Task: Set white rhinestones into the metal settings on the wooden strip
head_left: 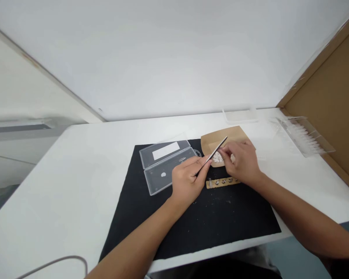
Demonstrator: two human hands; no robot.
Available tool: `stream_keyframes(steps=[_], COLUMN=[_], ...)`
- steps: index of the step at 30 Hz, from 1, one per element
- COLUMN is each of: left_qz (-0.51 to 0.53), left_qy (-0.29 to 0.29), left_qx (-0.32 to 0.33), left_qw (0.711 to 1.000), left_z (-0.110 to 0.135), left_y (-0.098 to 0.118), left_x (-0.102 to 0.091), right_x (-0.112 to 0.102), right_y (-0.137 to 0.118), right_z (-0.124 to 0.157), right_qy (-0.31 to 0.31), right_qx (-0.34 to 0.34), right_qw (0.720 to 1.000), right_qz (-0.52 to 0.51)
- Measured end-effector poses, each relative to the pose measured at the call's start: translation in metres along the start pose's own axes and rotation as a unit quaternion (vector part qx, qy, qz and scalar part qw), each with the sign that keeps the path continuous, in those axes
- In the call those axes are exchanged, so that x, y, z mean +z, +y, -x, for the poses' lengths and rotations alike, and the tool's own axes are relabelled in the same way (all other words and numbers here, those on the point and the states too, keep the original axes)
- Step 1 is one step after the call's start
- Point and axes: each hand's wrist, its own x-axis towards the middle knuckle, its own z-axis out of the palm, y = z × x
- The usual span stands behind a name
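Note:
My left hand (188,177) is closed around a thin, flat, dark stick with a pale edge, which looks like a nail file (217,149). It slants up and to the right. Against its upper part, the fingers of my right hand (242,162) are pinched together; whatever they hold is too small to make out. Below the hands, a sheet of brown paper (237,133) carries a heap of small white pieces (217,157). Nearer to me lies a tan strip (225,183) with several shiny metal studs and a clear tip standing at its left end.
An open clear plastic case (154,181) lies left of my hands on the black mat (215,228). On the white table (84,186), a clear tray (240,115) stands at the back. A box of clear tips (304,137) is at the right, beside a brown panel (328,81).

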Motion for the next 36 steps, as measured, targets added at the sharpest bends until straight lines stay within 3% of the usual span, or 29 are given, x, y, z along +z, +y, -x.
stream_keyframes(steps=[6,9,14,19,23,28,36], left_qz=[0.0,0.004,0.006,0.013,0.013,0.002,-0.018], left_qy=[0.0,-0.004,-0.009,-0.009,-0.011,-0.012,-0.004], left_qx=[-0.013,-0.021,-0.019,-0.019,-0.016,0.0,0.038], left_qw=[1.0,1.0,1.0,1.0,1.0,1.0,0.999], left_z=[-0.0026,-0.0029,-0.0023,-0.003,-0.0035,-0.0048,-0.006], left_y=[0.005,0.0061,0.0038,0.0022,0.0023,0.0003,0.0001], left_x=[-0.0025,-0.0021,-0.0017,-0.003,-0.0037,-0.0016,-0.0047], right_x=[-0.0025,-0.0033,-0.0017,0.0,-0.0009,0.0007,-0.0024], right_y=[-0.0049,-0.0027,-0.005,-0.0066,-0.0085,-0.0049,-0.0032], right_z=[-0.0021,-0.003,0.0007,0.0015,0.0016,0.0001,-0.0003], right_qy=[0.01,0.036,-0.002,0.032,0.019,0.029,-0.019], right_qx=[0.005,0.04,0.02,0.057,0.037,0.068,0.025], right_qw=[1.0,0.999,1.0,0.998,0.999,0.997,0.999], right_qz=[0.014,0.011,-0.003,-0.005,-0.021,-0.024,-0.044])
